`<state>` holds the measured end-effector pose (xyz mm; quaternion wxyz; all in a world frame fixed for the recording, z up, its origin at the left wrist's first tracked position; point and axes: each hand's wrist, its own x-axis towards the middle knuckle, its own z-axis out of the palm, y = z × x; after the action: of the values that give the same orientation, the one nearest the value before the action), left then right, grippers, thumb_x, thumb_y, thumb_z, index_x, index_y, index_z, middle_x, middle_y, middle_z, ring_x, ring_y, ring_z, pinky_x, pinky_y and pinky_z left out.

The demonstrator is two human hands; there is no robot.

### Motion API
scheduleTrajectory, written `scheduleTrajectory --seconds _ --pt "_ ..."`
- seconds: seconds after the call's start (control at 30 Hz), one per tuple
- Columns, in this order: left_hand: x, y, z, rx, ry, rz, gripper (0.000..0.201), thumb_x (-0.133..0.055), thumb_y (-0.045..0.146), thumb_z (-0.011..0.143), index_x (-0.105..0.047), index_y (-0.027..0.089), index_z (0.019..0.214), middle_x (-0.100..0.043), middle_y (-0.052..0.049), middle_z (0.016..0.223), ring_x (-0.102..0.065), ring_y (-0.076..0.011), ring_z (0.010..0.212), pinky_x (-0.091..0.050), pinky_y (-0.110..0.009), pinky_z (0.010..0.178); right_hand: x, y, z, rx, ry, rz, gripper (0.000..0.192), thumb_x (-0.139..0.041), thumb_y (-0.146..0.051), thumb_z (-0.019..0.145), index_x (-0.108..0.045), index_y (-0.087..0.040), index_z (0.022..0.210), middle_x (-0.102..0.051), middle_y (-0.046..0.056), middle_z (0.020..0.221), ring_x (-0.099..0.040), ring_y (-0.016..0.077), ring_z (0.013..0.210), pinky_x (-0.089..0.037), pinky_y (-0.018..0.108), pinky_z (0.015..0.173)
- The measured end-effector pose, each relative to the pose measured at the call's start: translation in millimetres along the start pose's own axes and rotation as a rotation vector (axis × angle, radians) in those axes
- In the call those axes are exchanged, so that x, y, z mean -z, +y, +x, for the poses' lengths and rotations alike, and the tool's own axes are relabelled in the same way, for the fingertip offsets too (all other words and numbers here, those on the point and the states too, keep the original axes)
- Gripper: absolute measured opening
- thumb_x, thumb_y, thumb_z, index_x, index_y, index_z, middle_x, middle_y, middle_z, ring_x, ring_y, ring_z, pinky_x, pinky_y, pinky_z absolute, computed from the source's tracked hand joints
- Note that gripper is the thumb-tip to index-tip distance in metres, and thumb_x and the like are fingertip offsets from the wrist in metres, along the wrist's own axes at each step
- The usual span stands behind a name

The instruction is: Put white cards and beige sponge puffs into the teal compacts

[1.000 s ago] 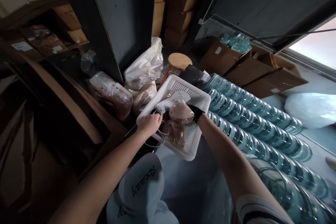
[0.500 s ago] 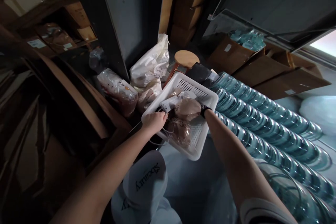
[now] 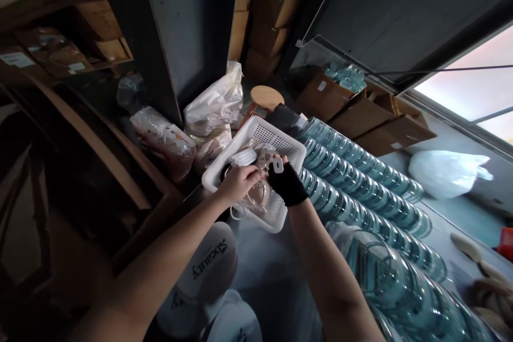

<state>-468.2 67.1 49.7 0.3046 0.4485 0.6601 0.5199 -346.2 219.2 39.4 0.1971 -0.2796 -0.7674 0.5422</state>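
The white basket (image 3: 256,136) sits at the near-left end of the rows of clear blue-tinted lids (image 3: 360,171), its far rim close to a round wooden stool (image 3: 266,97) and its left side near bulging plastic bags (image 3: 212,104). It looks like thin perforated plastic, light and a little springy, so we would lift it by the rim rather than the mesh floor. Inside it lie soft beige pads in clear wrap (image 3: 262,192), with loose thin straps spilling over the near rim; these should be light, floppy and a bit slippery in their film, best pinched at the wrap's edge or cupped from beneath.

Our left hand (image 3: 240,183) is curled down over the near-left part of the basket, fingers bent onto the wrapped goods beside a white ribbed piece (image 3: 242,157); whether it actually grips anything we cannot tell. Our right hand (image 3: 286,181), in a dark fingerless glove, is closed lightly, thumb and fingertips pinching a small white tag (image 3: 277,164) above the middle of the basket.

Below our arms lie white round caps printed with lettering (image 3: 208,270), and cardboard boxes (image 3: 352,112) stand beyond the lids.
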Motion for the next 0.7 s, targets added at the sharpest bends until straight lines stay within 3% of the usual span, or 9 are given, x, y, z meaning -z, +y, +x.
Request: scheduleTrajectory --seconds 0.17,0.27,0.47,0.7 --pt "-0.4 22 -7 -0.039 0.041 0.287 0.038 -0.050 0.041 0.096 -0.065 0.018 0.069 -0.061 -0.003 0.060 -0.054 -0.0156 0.058 -0.030 -0.028 0.058 -5 -17 -12 -0.125 0.065 0.191 0.037 -0.047 -0.053 0.090 -0.053 -0.023 0.109 -0.059 0.003 0.080 -0.060 0.0182 0.065 -0.055 0.033 0.052" --pt "0.3 22 -9 -0.019 0.035 0.320 0.036 -0.051 0.038 0.096 -0.066 0.018 0.071 -0.064 -0.004 0.062 -0.057 -0.0166 0.060 -0.031 -0.028 0.058 -4 -35 -24 -0.120 0.073 0.303 0.039 -0.054 -0.057 0.085 -0.050 -0.024 0.105 -0.054 -0.001 0.077 -0.054 0.0127 0.059 -0.052 0.026 0.049" --pt "1.3 30 -12 0.053 -0.076 0.279 0.031 -0.052 0.035 0.093 -0.072 0.019 0.076 -0.068 -0.004 0.066 -0.063 -0.0195 0.067 -0.038 -0.029 0.062 -1 -57 -39 -0.060 0.098 0.281 0.036 -0.066 -0.052 0.080 -0.053 -0.022 0.097 -0.047 -0.005 0.070 -0.045 0.0090 0.056 -0.047 0.022 0.046" --pt "-0.6 28 -11 0.138 -0.192 0.109 0.028 -0.055 0.035 0.089 -0.070 0.018 0.074 -0.068 -0.003 0.065 -0.060 -0.0166 0.054 -0.042 -0.028 0.057 -12 -48 -47 -0.106 0.106 0.293 0.037 -0.064 -0.053 0.080 -0.048 -0.024 0.095 -0.045 -0.006 0.071 -0.045 0.0090 0.055 -0.045 0.021 0.041"
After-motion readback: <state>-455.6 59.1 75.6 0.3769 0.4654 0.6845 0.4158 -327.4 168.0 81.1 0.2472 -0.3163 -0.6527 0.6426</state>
